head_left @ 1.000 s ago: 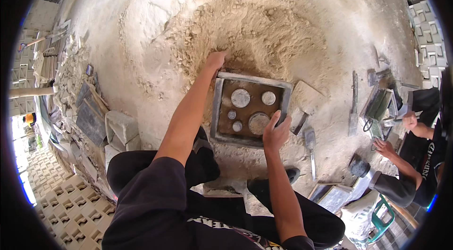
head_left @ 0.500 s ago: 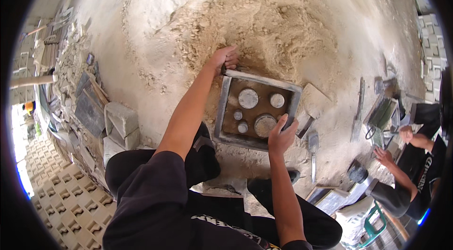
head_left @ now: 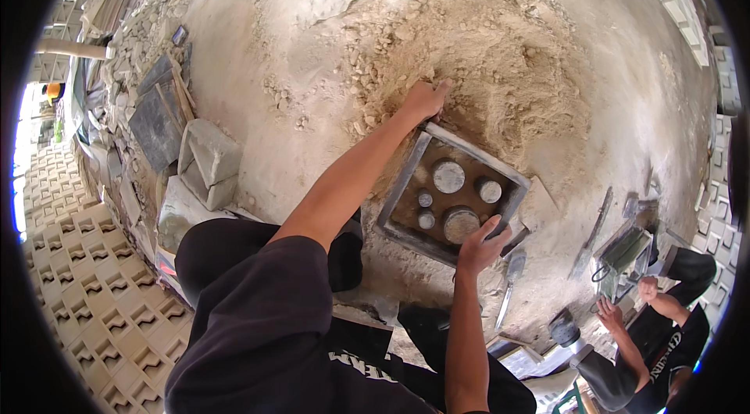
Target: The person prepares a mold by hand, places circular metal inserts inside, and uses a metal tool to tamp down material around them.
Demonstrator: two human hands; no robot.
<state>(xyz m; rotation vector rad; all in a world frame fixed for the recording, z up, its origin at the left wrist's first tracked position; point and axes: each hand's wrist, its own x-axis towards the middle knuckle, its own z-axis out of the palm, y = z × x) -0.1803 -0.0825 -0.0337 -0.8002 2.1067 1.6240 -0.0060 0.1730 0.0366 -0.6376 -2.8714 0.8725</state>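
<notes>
A square grey frame [head_left: 522,197] lies tilted in my view on the dusty ground, filled with packed brown sandy material [head_left: 422,181]. Set in the fill are several round grey discs, among them a large one [head_left: 448,176] and a small one [head_left: 426,219]. My right hand [head_left: 478,248] grips the frame's near right corner, thumb over the rim. At the far left corner, beside the sand, my left hand [head_left: 426,101] is closed with its fingers curled. What it holds, if anything, is hidden beneath it.
A sand heap [head_left: 484,62] rises beyond the frame. A trowel [head_left: 511,281] and flat plate [head_left: 542,207] lie right. Concrete blocks [head_left: 209,160] stand left, patterned blocks [head_left: 86,281] lower left. Another person's hand [head_left: 609,314] is near a mould [head_left: 625,262] at right.
My view has swung, so the scene sits farther right and turned slightly clockwise. My right hand stays on the frame; my left hand stays by its far corner.
</notes>
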